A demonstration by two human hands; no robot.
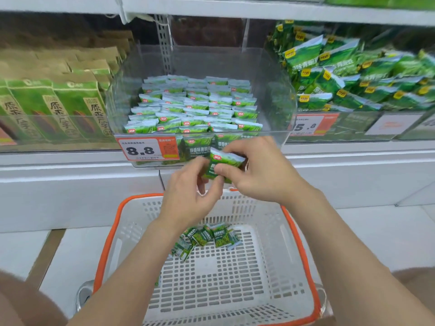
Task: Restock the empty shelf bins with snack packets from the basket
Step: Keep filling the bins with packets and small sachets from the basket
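One green snack packet (223, 164) is pinched between the left grip (188, 198) and right grip (261, 175), above the basket (295, 229) and just before the clear shelf bin (266, 67). Further packets (207, 238) are seen lying in the basket.

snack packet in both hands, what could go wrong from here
1. The snack packet is only pinched at the fingertips of the left hand and right hand, below the front lip of the clear bin. It could catch there or slip down into the basket.
2. The packets in the bin stand in tight rows, so pushing one in carelessly may topple the front row.
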